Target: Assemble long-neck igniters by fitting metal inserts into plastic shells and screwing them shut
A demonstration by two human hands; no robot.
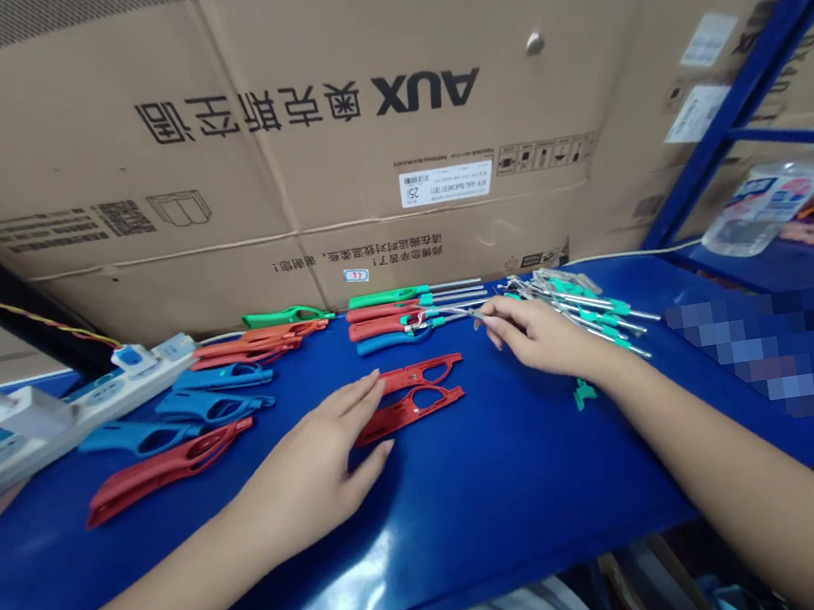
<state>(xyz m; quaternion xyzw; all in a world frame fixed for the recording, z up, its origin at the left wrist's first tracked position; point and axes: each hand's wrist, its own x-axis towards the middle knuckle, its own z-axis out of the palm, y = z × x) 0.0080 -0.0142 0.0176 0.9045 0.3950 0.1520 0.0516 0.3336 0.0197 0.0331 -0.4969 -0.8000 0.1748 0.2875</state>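
Observation:
My left hand (327, 442) is over two red lighter handle shells (432, 400), fingers stretched and thumb apart. Its fingertips hide the shells' left ends; whether they press on them I cannot tell. Thumb and index finger of my right hand (532, 333) pinch a thin silver lighter tube near its tip, at the end of the row of long-necked lighters. In that row lie green, red and blue handles (387, 326), one with wires showing. Beside my right hand is a pile of metal tubes with green fittings (600, 303).
Blue, orange, red and green handle shells (205, 406) lie to the left, by a white power strip (97, 394) with plugs. A small green part (584, 393) rests below my right wrist. Cardboard (328, 175) walls the back. A clear plastic bottle (764, 204) lies at right by the blue frame (720, 109).

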